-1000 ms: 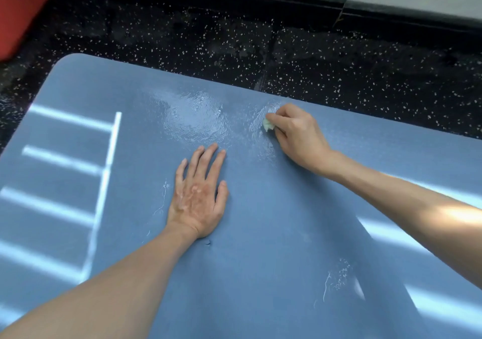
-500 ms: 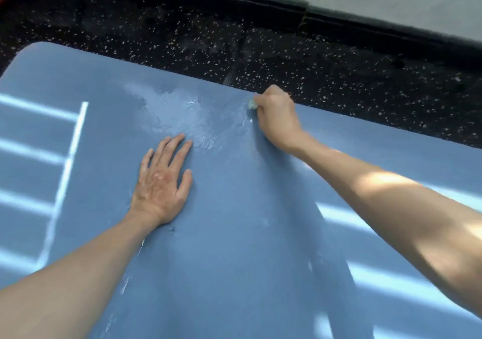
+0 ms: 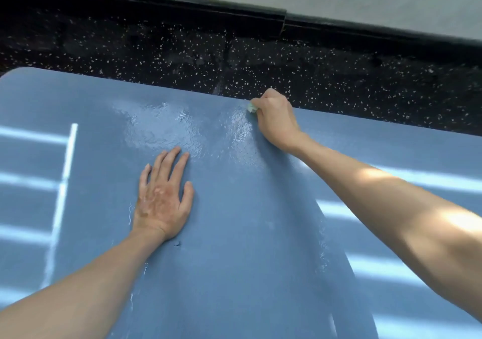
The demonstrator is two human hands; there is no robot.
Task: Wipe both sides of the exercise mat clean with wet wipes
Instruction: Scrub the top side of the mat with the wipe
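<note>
Your right hand (image 3: pixel 275 119) pinches a small pale-green wet wipe (image 3: pixel 252 107) against the far edge of the flat blue foam exercise mat (image 3: pixel 234 234); your left hand (image 3: pixel 163 199) lies spread flat, steadying it. Only a wet patch (image 3: pixel 167 127) near that edge gleams, so most of this side, and likely the underside, remains.

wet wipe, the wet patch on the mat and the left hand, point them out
wet wipe (image 3: pixel 252 108): head view, the pale green bit poking out of the right hand (image 3: pixel 276 119)
wet patch (image 3: pixel 161 127): head view, middle of the shiny area
left hand (image 3: pixel 163 203): head view, back of the hand
</note>
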